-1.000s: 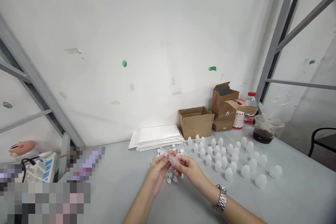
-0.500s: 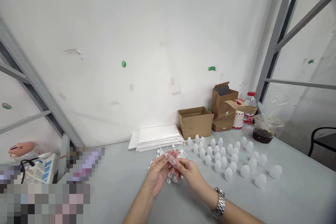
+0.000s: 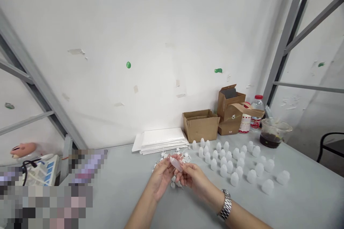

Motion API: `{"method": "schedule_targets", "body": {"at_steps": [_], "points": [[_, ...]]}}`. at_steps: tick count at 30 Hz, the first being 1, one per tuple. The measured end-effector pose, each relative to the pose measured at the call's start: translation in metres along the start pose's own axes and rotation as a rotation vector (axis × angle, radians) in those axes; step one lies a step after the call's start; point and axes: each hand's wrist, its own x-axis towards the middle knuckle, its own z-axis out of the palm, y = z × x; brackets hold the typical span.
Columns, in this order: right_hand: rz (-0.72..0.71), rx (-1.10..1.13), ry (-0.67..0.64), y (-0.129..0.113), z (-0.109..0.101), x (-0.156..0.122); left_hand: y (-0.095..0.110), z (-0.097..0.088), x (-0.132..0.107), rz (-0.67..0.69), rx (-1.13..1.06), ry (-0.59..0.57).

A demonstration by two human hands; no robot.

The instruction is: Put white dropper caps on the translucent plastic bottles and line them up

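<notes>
My left hand [image 3: 161,177] and my right hand [image 3: 194,177] meet over the grey table [image 3: 295,204], fingers pinched together on a small translucent plastic bottle [image 3: 176,164] held tilted between them. A metal watch sits on my right wrist. Just beyond my fingers lies a heap of small white caps [image 3: 176,157]. To the right stand several capped white dropper bottles [image 3: 236,164] in loose rows.
A stack of white sheets [image 3: 161,139] lies by the wall, beside an open cardboard box [image 3: 201,125] and a brown paper bag [image 3: 231,109]. A red-capped bottle [image 3: 256,112] and a plastic cup of dark liquid [image 3: 272,134] stand at the back right. A black chair [image 3: 330,146] is at the far right.
The small bottle has tipped slightly and my hands have closed in a little around it. Everything else on the table stays where it was.
</notes>
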Motion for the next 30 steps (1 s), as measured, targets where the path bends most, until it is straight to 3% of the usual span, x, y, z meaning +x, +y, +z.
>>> {"method": "schedule_targets", "body": {"at_steps": [6,12,16,21,26,30], "points": [[-0.028,0.118,-0.004,-0.003,0.006,-0.004,0.001,0.005,-0.003,0.062,0.065,0.056],[0.032,0.21,-0.029,-0.008,0.004,-0.005,0.0,0.01,-0.006,0.07,-0.006,0.046],[-0.011,-0.002,-0.019,-0.009,-0.002,0.0,0.001,0.009,-0.004,0.113,0.064,0.144],[-0.144,-0.383,0.108,-0.01,-0.003,0.004,-0.002,0.007,-0.001,0.092,0.046,0.216],[-0.141,-0.404,0.072,-0.009,-0.002,0.004,-0.004,0.009,-0.002,0.071,0.024,0.135],[-0.171,-0.408,0.088,-0.008,-0.001,0.002,-0.001,0.009,-0.004,0.109,0.106,0.15]]}}
